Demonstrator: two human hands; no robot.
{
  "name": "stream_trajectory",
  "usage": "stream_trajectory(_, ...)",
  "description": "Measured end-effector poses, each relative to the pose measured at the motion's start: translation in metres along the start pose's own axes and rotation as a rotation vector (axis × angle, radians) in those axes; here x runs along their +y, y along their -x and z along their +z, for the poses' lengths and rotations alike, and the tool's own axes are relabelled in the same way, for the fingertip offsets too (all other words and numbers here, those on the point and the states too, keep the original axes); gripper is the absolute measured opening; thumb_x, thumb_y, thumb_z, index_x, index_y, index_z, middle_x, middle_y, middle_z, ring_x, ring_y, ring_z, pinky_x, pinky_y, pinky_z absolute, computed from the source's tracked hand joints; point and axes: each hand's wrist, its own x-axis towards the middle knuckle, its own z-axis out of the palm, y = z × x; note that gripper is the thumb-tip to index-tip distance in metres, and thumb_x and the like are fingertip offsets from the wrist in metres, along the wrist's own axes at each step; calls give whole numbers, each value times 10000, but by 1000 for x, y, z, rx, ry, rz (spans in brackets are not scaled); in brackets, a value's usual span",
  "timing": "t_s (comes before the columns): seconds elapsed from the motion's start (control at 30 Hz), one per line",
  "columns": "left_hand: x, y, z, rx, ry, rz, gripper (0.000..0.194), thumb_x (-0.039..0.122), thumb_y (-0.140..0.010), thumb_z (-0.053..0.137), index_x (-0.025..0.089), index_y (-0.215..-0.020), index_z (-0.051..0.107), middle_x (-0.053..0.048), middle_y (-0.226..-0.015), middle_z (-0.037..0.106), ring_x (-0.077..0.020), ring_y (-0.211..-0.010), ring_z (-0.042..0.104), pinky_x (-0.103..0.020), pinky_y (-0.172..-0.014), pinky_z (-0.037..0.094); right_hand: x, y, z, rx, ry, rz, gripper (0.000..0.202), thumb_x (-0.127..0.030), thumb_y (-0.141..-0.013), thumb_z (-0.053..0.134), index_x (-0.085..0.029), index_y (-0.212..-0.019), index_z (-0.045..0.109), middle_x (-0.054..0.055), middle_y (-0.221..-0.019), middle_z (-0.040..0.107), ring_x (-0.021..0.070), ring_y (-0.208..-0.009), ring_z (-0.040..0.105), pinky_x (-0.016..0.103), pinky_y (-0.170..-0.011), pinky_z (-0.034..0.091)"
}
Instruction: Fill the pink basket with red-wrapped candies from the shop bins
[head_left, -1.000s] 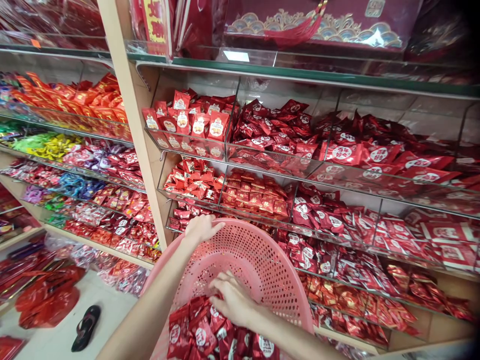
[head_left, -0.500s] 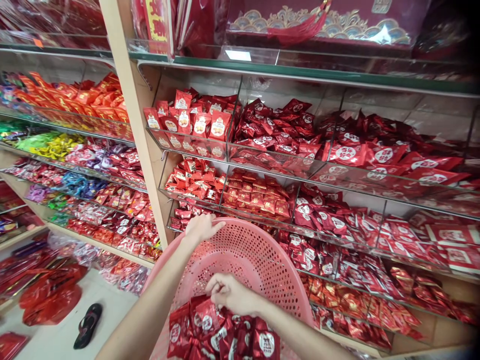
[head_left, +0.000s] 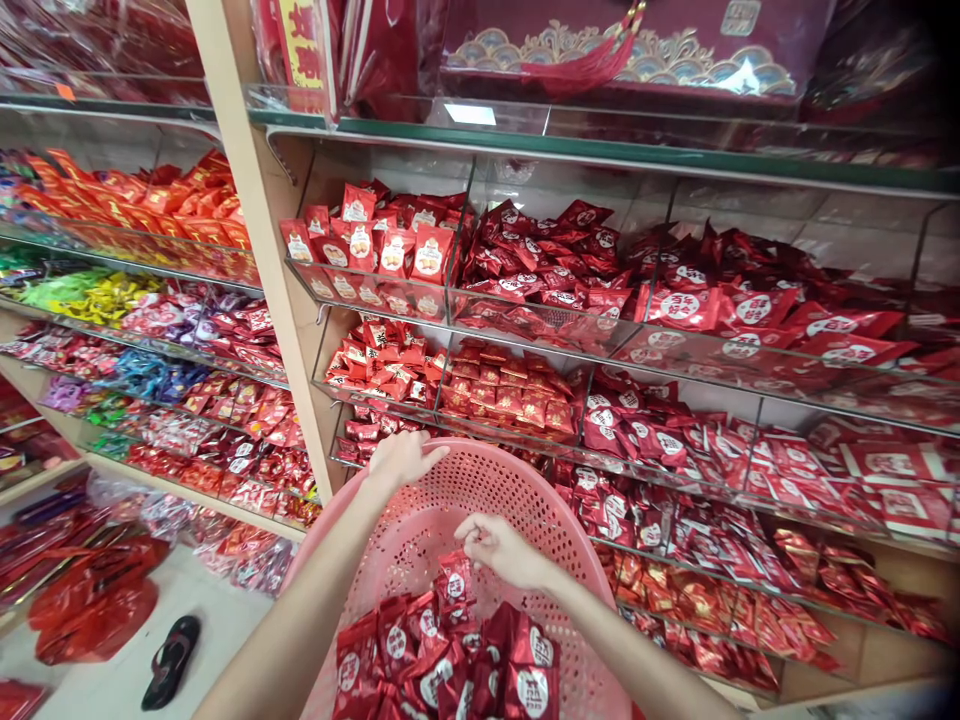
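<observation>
A pink plastic basket (head_left: 555, 500) with a perforated wall is tilted toward me. My left hand (head_left: 401, 462) is closed over its far left rim, the thumb lying along the inside. Many small red packets (head_left: 420, 650) with white round labels lie heaped in the lower part of the basket. Above this heap, inside the basket, my right hand (head_left: 501, 550) has its fingers curled together. One red packet (head_left: 455, 582) stands upright right at those fingertips and appears pinched by its top edge. The exact contact is partly hidden.
Ahead, shelves with clear front panels (head_left: 540, 325) hold red packets sorted in compartments. A wooden upright (head_left: 259, 250) divides them from more shelves of colourful packets (head_left: 112, 295) at left. On the floor lie a red plastic bag (head_left: 97, 610) and a black flip-flop (head_left: 172, 660).
My right hand has risen up and to the right from the heap, and one red packet has come up with it. My left hand stays on the rim. The view has shifted slightly.
</observation>
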Motion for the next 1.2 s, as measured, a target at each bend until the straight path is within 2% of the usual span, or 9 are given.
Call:
stream_trajectory(0.17,0,0,1,10,-5,12,687,705,-742,181,201,-923,610,-118,-875,663,-260,-842,614,-354,-719,432,6,13,5,-12,67,78,112,-128,-705,508,-149,-795,572,-34,-644,510,73,-543,460,195,-534,377)
stream_trajectory(0.43,3,0,0,-16,-12,-7,663,690,-747,215,196,-957,603,-119,-900,662,-262,-873,612,-334,-715,437,-1,30,15,-24,372,19,129,-129,-738,476,-174,-794,583,-8,-687,558,110,-633,499,217,-595,382)
stream_trajectory(0.53,3,0,0,-16,-15,-6,648,680,-755,216,198,-945,605,-115,-899,662,-258,-872,614,-331,-714,438,-11,34,14,4,504,0,196,-258,-769,515,-194,-938,593,41,-910,592,168,-841,539,279,-748,405)
stream_trajectory(0.63,2,-1,2,-10,-10,5,641,681,-756,212,208,-937,606,-111,-892,663,-254,-869,615,-331,-715,438,-15,36,15,-57,552,-15,449,-424,-795,491,-218,-1194,503,91,-1257,464,248,-1152,417,363,-955,313)
stream_trajectory(0.7,2,-1,3,3,-6,13,648,692,-749,209,215,-934,607,-108,-878,664,-251,-866,615,-331,-718,437,-13,37,18,-157,556,-8,524,-462,-802,467,-214,-1263,448,101,-1308,430,263,-1205,375,377,-994,281)
stream_trajectory(0.77,1,-1,5,13,0,17,657,698,-746,198,216,-930,606,-107,-867,664,-252,-857,617,-332,-714,437,-11,38,21,-226,554,-9,531,-455,-796,480,-203,-1263,455,108,-1249,494,257,-1160,433,366,-976,317)
stream_trajectory(0.87,-1,-1,7,23,10,24,666,698,-748,176,213,-910,603,-107,-861,664,-256,-842,621,-337,-699,440,-14,38,20,-238,549,25,566,-466,-791,485,-200,-1287,426,112,-1291,458,262,-1192,403,370,-989,309)
stream_trajectory(1.0,-4,-2,9,35,12,42,668,701,-748,164,212,-874,601,-110,-842,665,-259,-825,625,-341,-680,442,-56,35,0,-144,587,26,607,-505,-810,446,-212,-1332,351,103,-1411,284,274,-1295,225,429,-1046,195)
stream_trajectory(1.2,-6,-4,13,26,10,39,604,666,-765,202,219,-865,596,-110,-850,670,-255,-829,627,-324,-667,438,-188,23,-59,201,780,-528,348,-338,-870,429,-261,-1204,486,24,-1213,517,170,-1129,432,358,-983,300)
